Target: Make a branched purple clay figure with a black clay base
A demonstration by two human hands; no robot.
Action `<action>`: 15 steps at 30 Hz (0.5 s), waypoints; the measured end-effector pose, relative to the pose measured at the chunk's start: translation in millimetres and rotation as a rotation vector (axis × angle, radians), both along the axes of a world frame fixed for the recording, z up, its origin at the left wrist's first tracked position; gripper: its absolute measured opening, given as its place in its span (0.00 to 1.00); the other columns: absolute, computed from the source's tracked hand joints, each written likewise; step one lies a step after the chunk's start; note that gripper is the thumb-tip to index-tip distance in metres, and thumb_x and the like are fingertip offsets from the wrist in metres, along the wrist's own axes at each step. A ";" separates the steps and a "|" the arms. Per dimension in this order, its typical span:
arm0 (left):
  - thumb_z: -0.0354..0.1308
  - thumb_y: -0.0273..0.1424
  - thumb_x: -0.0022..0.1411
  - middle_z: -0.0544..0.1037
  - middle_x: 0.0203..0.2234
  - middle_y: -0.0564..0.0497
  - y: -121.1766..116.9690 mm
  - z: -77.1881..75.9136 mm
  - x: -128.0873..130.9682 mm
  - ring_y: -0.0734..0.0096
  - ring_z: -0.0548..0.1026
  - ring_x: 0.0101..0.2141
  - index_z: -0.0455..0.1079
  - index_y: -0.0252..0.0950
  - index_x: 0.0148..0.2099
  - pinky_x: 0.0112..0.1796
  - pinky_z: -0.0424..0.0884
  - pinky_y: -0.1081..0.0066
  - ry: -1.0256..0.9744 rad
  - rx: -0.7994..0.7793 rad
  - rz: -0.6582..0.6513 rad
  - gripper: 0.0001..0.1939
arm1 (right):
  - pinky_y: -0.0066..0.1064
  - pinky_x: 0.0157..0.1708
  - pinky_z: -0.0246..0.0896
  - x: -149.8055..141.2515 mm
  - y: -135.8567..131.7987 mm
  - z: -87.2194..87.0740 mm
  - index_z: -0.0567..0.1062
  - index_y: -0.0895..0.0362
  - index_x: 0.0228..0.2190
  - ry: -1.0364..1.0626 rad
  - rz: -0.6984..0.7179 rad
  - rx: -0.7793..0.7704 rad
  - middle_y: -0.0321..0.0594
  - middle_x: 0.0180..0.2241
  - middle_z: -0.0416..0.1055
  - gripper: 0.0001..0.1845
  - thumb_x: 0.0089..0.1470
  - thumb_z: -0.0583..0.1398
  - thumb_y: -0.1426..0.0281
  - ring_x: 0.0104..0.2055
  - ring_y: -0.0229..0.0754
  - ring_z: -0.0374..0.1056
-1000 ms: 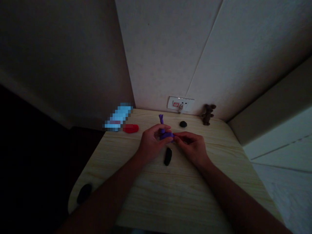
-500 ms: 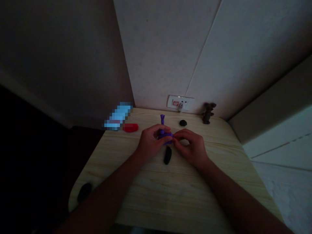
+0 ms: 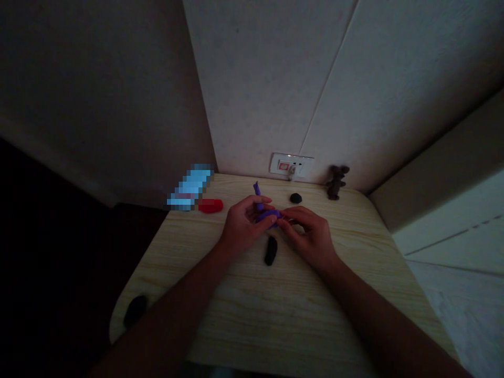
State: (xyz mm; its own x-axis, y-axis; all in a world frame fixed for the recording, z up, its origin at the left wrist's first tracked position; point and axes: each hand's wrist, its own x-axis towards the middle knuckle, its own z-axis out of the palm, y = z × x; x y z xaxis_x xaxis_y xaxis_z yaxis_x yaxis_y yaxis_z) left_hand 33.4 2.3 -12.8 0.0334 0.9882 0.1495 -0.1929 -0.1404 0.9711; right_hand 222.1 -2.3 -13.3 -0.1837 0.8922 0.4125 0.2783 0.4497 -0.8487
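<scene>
A small purple clay-like figure (image 3: 266,217) with a thick body and a long thin neck is between my two hands, over the middle of the table. My left hand (image 3: 244,223) is wrapped round its body, thumb in front and fingers behind. The neck sticks up past the left fingers and leans to the left. At the figure's right end, my right hand (image 3: 309,231) pinches with thumb and forefinger; the exact spot is partly hidden by the fingertips. Just below the hands lies a black oblong lump (image 3: 271,251).
On the wooden table (image 3: 244,315) are a round black lump (image 3: 295,198), a dark animal-like figure (image 3: 336,182) by the wall, a red oblong piece (image 3: 212,206), a blurred bright screen (image 3: 191,186) and a dark oval thing (image 3: 136,311) at the left edge. A wall socket (image 3: 292,165) sits behind.
The purple figure has tipped, its neck now leaning further left than before. Both hands have shifted slightly with it, keeping their hold. Everything else on the table stays put.
</scene>
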 end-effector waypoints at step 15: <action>0.71 0.35 0.57 0.85 0.40 0.45 -0.5 -0.4 4.5 0.61 0.84 0.42 0.77 0.35 0.46 0.45 0.80 0.65 -0.048 0.015 0.065 0.16 | 0.46 0.47 0.80 -6.1 0.2 -0.3 0.87 0.50 0.36 0.305 0.052 -0.338 0.41 0.39 0.86 0.14 0.47 0.77 0.59 0.40 0.50 0.83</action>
